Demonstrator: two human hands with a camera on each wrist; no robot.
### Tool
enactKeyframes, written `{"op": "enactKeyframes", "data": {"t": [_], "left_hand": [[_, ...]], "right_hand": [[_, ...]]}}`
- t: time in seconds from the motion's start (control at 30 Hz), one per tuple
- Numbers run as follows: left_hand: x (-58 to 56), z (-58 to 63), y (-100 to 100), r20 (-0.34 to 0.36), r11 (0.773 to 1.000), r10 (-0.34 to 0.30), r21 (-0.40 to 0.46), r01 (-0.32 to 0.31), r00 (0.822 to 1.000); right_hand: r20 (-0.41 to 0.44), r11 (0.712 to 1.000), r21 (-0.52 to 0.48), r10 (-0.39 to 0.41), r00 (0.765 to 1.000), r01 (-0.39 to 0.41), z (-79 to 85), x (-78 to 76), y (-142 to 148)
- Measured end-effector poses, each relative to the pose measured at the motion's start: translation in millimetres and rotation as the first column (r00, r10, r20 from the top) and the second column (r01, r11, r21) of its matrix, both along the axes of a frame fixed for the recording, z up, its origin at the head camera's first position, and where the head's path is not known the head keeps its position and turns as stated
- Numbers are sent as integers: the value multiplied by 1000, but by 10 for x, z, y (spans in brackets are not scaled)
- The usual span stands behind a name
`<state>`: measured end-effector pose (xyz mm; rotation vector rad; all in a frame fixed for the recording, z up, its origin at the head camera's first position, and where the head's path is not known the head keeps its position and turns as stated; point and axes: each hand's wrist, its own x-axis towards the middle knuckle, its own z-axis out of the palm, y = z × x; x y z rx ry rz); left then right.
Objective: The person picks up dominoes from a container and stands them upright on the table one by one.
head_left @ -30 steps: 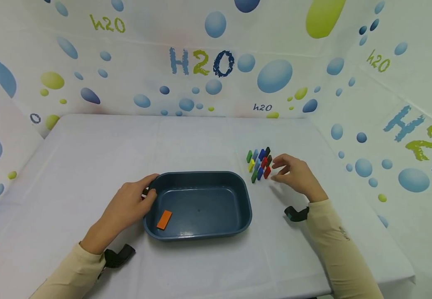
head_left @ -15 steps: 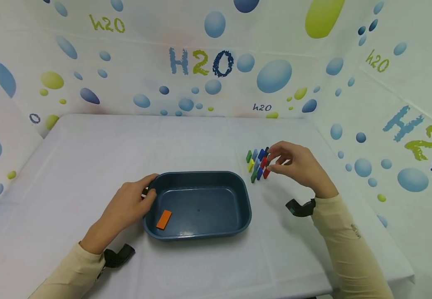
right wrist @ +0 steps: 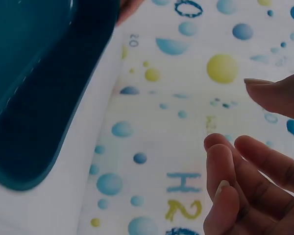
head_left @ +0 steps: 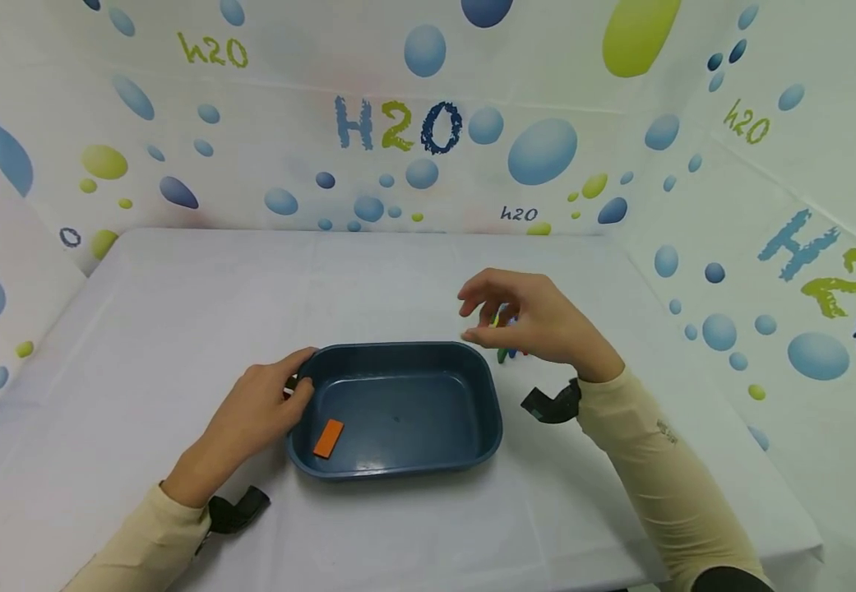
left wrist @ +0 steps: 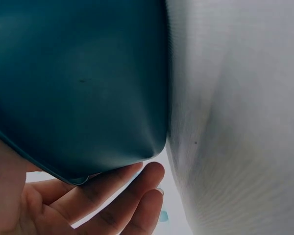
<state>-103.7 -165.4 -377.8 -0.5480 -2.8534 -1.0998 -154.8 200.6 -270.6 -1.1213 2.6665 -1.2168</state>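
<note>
A dark blue plastic tub [head_left: 413, 427] rests on the white cloth in front of me. My left hand [head_left: 257, 407] grips its left end; in the left wrist view the fingers [left wrist: 112, 196] lie along the outside wall and the thumb side is over the rim. Inside, near the front left corner, lies an orange rectangular block [head_left: 328, 439]. Just off the tub's far right corner hovers my right hand [head_left: 539, 316], its thumb [right wrist: 272, 95] and fingers apart with nothing between them. Behind it are small coloured domino-like blocks [head_left: 502, 355], mostly hidden by the hand.
White cloth covers the table [head_left: 213, 288], whose far edge meets a wall sheet [head_left: 294, 164] printed with bubbles and "H2O". A second printed sheet [head_left: 768, 271] borders the right side. Black wrist devices [head_left: 238, 510] sit on both wrists.
My right hand first moved in on the upright blocks' right side, then swung left across them towards the tub's far right corner. The left hand, tub and orange block hold practically still.
</note>
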Motion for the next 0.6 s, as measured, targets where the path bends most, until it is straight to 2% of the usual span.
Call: {"op": "enactKeyframes", "data": {"t": [0.3, 0.43, 0.6], "left_hand": [[19, -2, 10, -9, 1000, 7, -6, -7, 1000], [25, -12, 18, -5, 1000, 9, -11, -9, 1000], [24, -21, 24, -4, 1000, 16, -11, -16, 1000]], "right_hand": [[8, 992, -44, 120, 993, -120, -11, -4, -460], [8, 984, -79, 159, 987, -157, -70, -28, -609], [47, 977, -97, 197, 979, -191, -181, -64, -768]]}}
